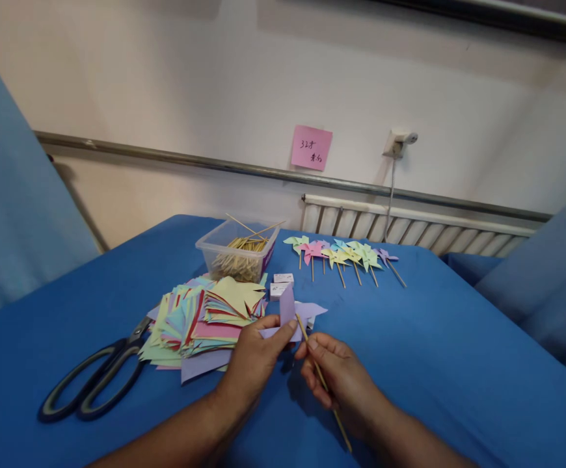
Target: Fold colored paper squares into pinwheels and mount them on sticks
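My left hand (256,361) pinches a lilac folded paper pinwheel (290,312) at its centre, just above the blue table (434,364). My right hand (339,380) grips a thin wooden stick (323,383) whose upper tip meets the pinwheel's middle. A pile of coloured cut paper squares (205,315) lies right beside my left hand. A row of several finished pinwheels on sticks (344,255) lies further back.
Large black-handled scissors (100,374) lie at the left of the pile. A clear plastic box of wooden sticks (238,250) stands behind it, with two small white boxes (282,284) next to it. A pink note (311,147) hangs on the wall above a radiator.
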{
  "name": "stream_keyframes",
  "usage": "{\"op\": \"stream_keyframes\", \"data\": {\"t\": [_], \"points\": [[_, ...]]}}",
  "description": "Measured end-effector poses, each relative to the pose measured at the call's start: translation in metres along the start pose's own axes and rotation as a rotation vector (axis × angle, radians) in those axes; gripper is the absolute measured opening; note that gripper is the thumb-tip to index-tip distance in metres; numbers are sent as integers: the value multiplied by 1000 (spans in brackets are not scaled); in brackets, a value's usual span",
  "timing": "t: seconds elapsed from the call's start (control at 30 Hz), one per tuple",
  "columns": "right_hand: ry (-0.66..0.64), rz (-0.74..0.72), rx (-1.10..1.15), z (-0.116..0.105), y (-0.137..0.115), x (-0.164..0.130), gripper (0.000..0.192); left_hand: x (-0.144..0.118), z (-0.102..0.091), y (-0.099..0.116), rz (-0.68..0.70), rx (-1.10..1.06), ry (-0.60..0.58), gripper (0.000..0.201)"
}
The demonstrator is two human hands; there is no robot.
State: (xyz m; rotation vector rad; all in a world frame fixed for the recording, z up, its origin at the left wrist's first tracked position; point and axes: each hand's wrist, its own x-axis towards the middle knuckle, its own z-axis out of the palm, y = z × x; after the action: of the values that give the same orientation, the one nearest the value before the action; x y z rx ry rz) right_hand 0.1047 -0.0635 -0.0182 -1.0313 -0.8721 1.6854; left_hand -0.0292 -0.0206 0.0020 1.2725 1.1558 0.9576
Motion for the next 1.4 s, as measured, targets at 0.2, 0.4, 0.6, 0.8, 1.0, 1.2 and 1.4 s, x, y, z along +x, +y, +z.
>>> {"op": "stream_keyframes", "data": {"t": [0.2,0.4,0.6,0.8,1.0,1.2,1.4], "points": [[-1,-20,-17,0,1,-1,40,2,-1,1,-23,-14,16,38],[-3,-47,-46,-6,7,2,37,1,0,1,-3,-18,26,37],[17,-46,-42,-6,9,2,36,2,-1,-2,10,19,9,38],[4,-58,-33,-6,9,1,35,2,-2,-5,43,44,1,38],[28,-63,-67,-6,7,4,37,2,-2,-5,42,35,-5,38],[28,-65,-76,-5,8,3,39,2,-1,-5,55,37,-5,36],[36,-89,-92,-5,6,3,39,2,-2,-4,52,43,8,36]]}}
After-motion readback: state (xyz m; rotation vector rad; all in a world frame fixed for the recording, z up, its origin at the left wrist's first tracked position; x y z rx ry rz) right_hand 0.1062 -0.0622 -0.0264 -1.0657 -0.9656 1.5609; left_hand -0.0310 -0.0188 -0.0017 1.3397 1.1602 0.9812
